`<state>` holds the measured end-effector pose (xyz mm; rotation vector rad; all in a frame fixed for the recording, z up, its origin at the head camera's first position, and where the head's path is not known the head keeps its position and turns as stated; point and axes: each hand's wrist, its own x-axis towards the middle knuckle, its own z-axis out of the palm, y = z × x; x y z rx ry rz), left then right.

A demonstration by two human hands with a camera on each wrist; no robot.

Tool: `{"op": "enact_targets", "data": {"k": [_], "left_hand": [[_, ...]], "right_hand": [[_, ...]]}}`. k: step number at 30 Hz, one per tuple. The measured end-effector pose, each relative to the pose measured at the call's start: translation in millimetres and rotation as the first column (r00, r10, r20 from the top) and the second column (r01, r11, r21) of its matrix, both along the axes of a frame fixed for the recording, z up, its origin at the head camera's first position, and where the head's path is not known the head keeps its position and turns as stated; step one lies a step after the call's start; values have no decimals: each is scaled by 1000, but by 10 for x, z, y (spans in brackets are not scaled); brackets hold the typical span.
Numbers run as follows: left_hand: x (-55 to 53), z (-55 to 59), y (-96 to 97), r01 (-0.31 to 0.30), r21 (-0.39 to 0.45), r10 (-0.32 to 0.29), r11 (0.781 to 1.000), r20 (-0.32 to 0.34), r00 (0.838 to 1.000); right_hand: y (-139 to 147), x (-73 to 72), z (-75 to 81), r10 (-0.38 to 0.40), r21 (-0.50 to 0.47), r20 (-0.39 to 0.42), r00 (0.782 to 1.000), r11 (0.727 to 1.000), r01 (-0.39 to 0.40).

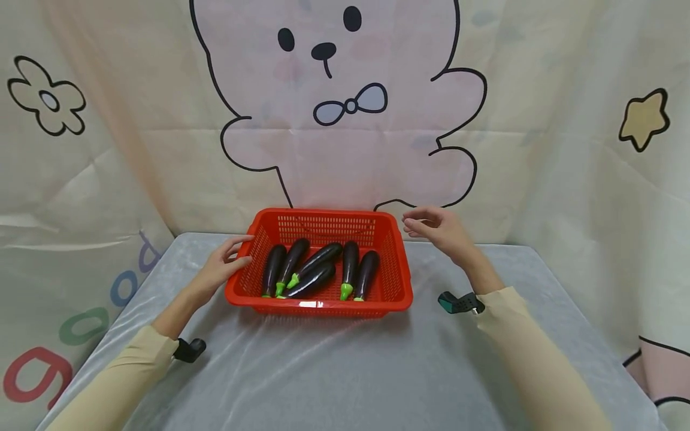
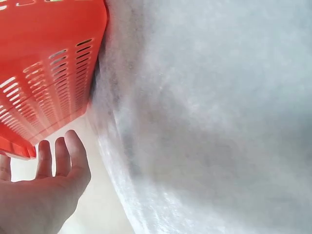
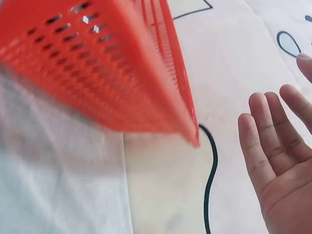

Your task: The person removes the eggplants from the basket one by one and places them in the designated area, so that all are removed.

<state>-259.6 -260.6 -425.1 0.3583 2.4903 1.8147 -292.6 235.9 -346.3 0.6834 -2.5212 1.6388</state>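
Observation:
A red plastic basket [image 1: 323, 304] with slotted walls stands toward the table's back edge. Several dark eggplants [image 1: 318, 257] with green stems lie inside it. My left hand [image 1: 218, 269] is at the basket's left side, fingertips right at the rim, fingers relaxed. In the left wrist view that hand [image 2: 46, 195] shows below the basket's slotted wall [image 2: 53, 73]. Off the basket's right back corner my right hand [image 1: 436, 230] is raised, its fingers relaxed and holding nothing. The right wrist view shows its palm [image 3: 287, 195] apart from the basket [image 3: 161, 87].
A grey cloth [image 1: 345, 371] covers the table. Behind it hangs a pale curtain [image 1: 528, 149] printed with a bear, a flower and a star. Dark wrist straps with cameras [image 1: 458, 303] sit on both forearms.

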Motion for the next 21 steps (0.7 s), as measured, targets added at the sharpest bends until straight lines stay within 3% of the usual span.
{"op": "enact_targets", "data": {"k": [4,12,21], "left_hand": [[12,25,53,-24,-35,24,999,0,1000],[-15,-4,97,-43,-20,43,999,-9,999],[-28,-10,103,-58,-50,58,997,-5,998]], "right_hand": [[-177,-47,59,38,-16,0,999,999,-38],[-523,-136,130,114,-39,2,993,993,-114],[-855,-209,142,177,-78,63,982,982,-172]]}}
